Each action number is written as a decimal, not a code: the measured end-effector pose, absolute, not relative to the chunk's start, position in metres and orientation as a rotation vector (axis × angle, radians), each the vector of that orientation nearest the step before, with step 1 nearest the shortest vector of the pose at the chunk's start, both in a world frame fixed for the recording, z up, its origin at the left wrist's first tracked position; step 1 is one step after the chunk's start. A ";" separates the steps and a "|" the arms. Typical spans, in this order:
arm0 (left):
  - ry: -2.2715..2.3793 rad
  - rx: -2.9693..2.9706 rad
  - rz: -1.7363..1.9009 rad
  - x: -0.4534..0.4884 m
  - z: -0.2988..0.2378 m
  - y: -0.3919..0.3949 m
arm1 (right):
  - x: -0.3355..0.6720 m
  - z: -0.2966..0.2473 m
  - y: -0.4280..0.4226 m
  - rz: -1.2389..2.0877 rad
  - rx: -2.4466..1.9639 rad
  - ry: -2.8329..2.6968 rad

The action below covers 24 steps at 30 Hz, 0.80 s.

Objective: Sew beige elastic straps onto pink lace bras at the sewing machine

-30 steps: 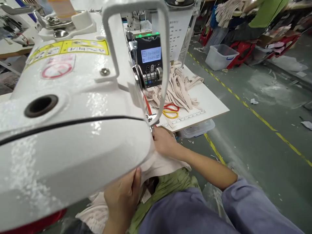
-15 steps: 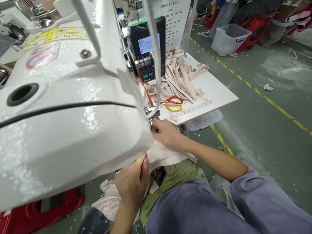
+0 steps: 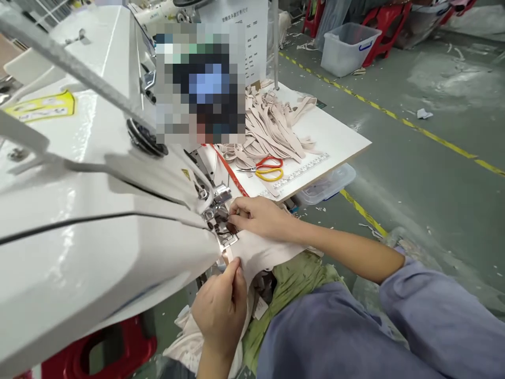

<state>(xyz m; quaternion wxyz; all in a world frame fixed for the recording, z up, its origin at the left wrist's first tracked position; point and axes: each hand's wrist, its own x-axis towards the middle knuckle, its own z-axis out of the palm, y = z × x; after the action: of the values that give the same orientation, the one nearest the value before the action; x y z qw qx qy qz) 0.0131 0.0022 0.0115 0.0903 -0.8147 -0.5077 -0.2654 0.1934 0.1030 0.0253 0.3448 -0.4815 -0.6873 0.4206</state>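
Note:
A white sewing machine (image 3: pixel 79 210) fills the left of the view, its presser foot (image 3: pixel 216 210) showing beside my fingers. A pale beige fabric piece (image 3: pixel 264 252) lies under the foot and hangs down toward my lap. My right hand (image 3: pixel 260 217) rests on the fabric right next to the foot, fingers curled and pinching its edge. My left hand (image 3: pixel 221 310) is closed on the near edge of the same fabric, thumb on top, just below the machine head.
A white table (image 3: pixel 339 142) behind carries a heap of beige strips (image 3: pixel 272 126), red and yellow scissors (image 3: pixel 268 168) and a ruler along its edge. A clear bin (image 3: pixel 327 187) sits beneath. A white crate (image 3: pixel 349 47) and red stools stand on the green floor.
The view has shifted left and down, so the presser foot now shows. My right hand stays at the foot; my left hand has slid a little along the fabric's near edge.

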 end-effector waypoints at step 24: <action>-1.491 -2.784 -0.975 0.023 -0.008 -0.030 | 0.212 -0.014 -0.017 0.622 -0.559 -2.012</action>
<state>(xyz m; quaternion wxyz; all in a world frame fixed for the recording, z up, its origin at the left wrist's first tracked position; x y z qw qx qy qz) 0.0235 -0.0302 -0.0078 -0.0818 -0.8395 -0.4496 -0.2939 0.2117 -0.0166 -0.0143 0.4628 -0.2275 -0.8186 0.2530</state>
